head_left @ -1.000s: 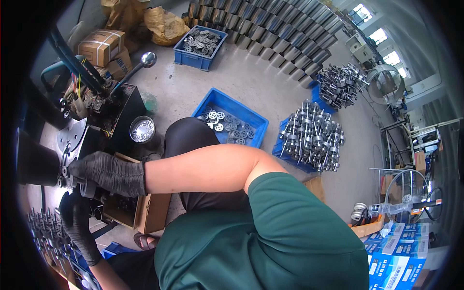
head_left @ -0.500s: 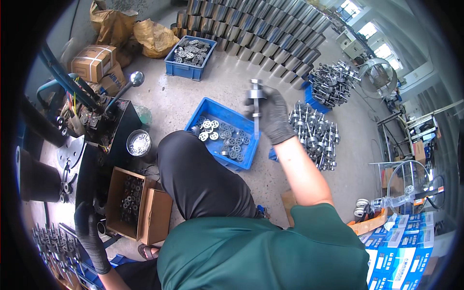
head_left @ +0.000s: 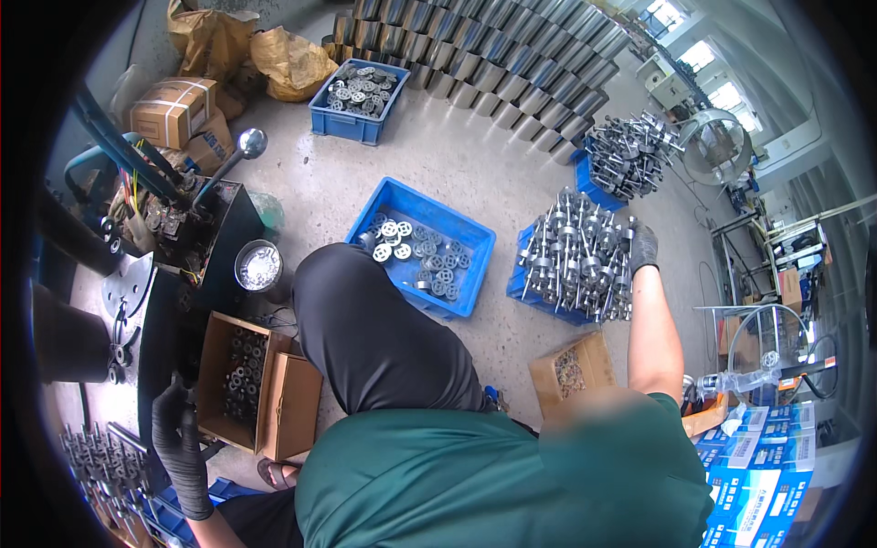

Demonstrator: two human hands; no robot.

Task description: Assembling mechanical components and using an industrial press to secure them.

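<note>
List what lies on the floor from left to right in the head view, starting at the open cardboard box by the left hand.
Open cardboard box of dark metal rings → blue crate of round discs → blue crate stacked with metal shafts, where the gloved right hand rests.

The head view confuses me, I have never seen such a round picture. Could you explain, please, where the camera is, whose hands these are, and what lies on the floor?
The camera sits on the person's head and looks down, so you see their green shirt and dark trousers from above. Its wide lens bends straight edges.

The right hand, in a dark glove, reaches out to a blue crate of upright metal shafts and touches the pile at its edge. Whether it grips one cannot be seen. The left hand, also gloved, is low beside an open cardboard box of dark metal rings.

Between them on the concrete floor stands a blue tray of round metal discs. A dark machine with a ball-topped lever stands at the left.
</note>
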